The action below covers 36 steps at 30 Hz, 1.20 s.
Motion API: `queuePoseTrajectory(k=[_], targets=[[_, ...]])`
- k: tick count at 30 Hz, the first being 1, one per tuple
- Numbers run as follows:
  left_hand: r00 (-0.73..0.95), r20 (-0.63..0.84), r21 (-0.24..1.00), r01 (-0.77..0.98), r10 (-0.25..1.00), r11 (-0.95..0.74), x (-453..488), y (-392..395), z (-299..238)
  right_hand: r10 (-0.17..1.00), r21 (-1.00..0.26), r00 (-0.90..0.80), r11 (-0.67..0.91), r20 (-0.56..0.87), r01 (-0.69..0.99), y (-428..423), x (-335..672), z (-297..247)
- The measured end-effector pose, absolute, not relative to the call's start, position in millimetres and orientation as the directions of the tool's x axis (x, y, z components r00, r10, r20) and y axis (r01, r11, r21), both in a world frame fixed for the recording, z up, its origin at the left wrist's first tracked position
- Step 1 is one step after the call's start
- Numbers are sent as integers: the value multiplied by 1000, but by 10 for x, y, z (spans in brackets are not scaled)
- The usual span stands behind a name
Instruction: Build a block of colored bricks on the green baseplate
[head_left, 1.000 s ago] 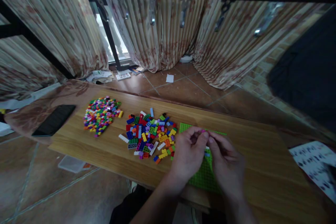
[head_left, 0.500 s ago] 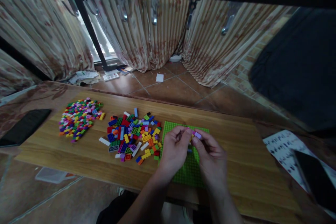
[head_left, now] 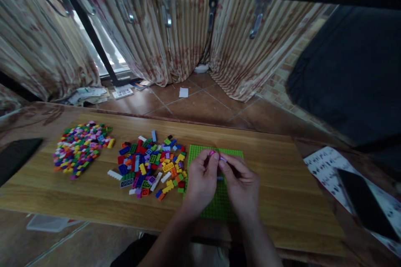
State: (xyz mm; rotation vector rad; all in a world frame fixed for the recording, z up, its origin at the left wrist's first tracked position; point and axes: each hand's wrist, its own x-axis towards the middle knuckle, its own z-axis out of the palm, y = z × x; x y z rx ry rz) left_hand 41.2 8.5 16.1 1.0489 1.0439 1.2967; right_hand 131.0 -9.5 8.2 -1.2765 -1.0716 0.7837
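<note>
Over the green studded baseplate [head_left: 216,210], my two hands meet with their fingertips nearly touching. My left hand [head_left: 201,178] is closed, pinching a small pink brick [head_left: 212,152] between thumb and fingers. Pinched in my right hand [head_left: 242,184] is a purple brick [head_left: 223,159], mostly covered by the fingers. The two bricks are close together; whether they are joined I cannot tell. A blue piece [head_left: 220,178] shows on the baseplate between the hands. Left of the plate lies a loose pile of mixed bricks [head_left: 147,167].
A second pile of smaller colourful pieces [head_left: 83,146] lies farther left on the wooden board [head_left: 282,200]. At the left edge is a dark flat object [head_left: 19,156]. On the right, a black phone-like slab [head_left: 366,204] rests on a printed sheet [head_left: 324,158].
The view has shifted slightly, moving the scene left. My fingers have closed in, and the purple brick, plainly visible before, is now mostly covered; the pink brick shows more.
</note>
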Motion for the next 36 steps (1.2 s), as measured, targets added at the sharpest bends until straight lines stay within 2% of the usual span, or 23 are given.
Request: queuePoseTrajectory(k=[7,11,15,21,28,36], targets=[[-65,-64,978,-203,996,49,427,65,177,842,-992,540,58,-11,-110,0,1342,58],[-128,-95,965,-256,987,60,308,157,202,860,-987,505,2,-81,-160,30,1518,63],[-196,-168,922,-378,966,84,191,235,234,917,-993,381,-105,-119,-57,-1,1659,79],[-161,-223,891,-435,961,134,167,221,266,970,-956,192,-189,-147,225,-22,1806,38],[-55,-213,934,-306,976,186,197,201,189,984,-861,128,-172,-126,479,-47,1851,5],[-56,-212,967,-157,976,201,194,232,104,988,-841,95,-155,-123,519,-59,1783,-12]])
